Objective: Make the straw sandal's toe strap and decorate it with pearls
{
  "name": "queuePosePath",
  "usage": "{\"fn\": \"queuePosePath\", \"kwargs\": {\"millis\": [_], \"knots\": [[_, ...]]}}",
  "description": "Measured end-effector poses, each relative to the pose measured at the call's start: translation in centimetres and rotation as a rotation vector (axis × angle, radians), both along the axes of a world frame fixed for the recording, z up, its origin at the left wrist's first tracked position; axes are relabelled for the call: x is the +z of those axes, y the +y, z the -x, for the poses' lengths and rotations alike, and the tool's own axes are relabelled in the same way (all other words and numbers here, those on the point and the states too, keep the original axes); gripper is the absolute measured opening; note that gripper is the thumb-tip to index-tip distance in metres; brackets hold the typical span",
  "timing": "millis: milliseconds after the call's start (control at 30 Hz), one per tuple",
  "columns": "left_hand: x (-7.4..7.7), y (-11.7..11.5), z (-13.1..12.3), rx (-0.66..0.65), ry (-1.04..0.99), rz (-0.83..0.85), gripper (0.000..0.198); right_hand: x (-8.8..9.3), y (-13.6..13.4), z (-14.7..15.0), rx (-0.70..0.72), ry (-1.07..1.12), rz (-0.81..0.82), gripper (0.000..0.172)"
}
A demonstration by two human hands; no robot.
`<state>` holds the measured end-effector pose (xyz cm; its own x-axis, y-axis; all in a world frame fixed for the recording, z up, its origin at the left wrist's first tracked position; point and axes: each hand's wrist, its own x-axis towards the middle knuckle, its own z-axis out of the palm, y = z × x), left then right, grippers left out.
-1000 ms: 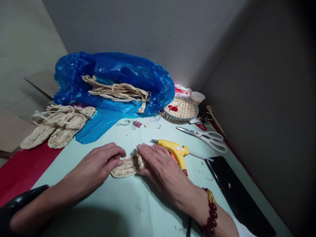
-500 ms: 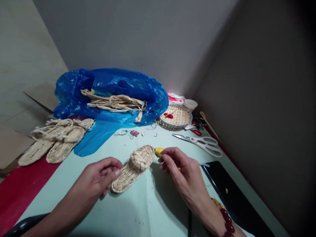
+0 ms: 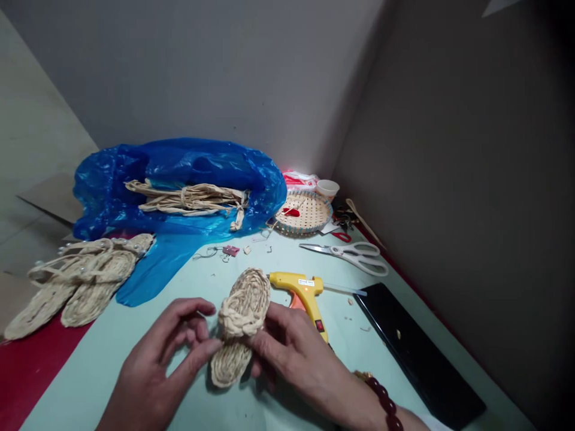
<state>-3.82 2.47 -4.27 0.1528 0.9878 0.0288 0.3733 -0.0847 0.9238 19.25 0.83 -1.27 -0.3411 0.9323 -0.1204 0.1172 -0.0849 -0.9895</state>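
A small woven straw slipper (image 3: 241,320) with a braided strap lies lengthwise on the pale green table (image 3: 278,395). My left hand (image 3: 157,365) grips its left side with thumb and fingers. My right hand (image 3: 291,356), with a dark red bead bracelet (image 3: 381,401) on the wrist, holds its right side at the strap. A yellow glue gun (image 3: 302,293) lies just right of the slipper, touching neither hand.
A pair of larger straw sandals (image 3: 76,281) rests at the left on red cloth. A blue plastic bag (image 3: 175,185) holds a straw bundle (image 3: 188,197). Behind are a woven tray (image 3: 304,212), white scissors (image 3: 354,254), a paper cup (image 3: 327,188) and a black slab (image 3: 413,347).
My hands first pressed the slipper flat, the right then lifted away, and now both hold its sides. The slipper has turned lengthwise and sits closer to me. The view shifted right.
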Motion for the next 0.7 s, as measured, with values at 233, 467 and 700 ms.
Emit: {"fn": "queuePosePath", "kwargs": {"millis": [233, 467, 700], "knots": [[0.2, -0.5, 1.5, -0.106, 0.544, -0.716, 0.060, 0.8, -0.6, 0.1, 0.075, -0.214, -0.016, 0.027], [0.0, 0.6, 3.8, -0.314, 0.613, -0.727, 0.058, 1.1, -0.6, 0.4, 0.096, -0.318, -0.142, 0.028], [-0.6, 2.1, 5.9, -0.343, 0.707, -0.618, 0.047, 1.1, -0.8, 0.3, 0.137, -0.327, -0.143, 0.026]]}}
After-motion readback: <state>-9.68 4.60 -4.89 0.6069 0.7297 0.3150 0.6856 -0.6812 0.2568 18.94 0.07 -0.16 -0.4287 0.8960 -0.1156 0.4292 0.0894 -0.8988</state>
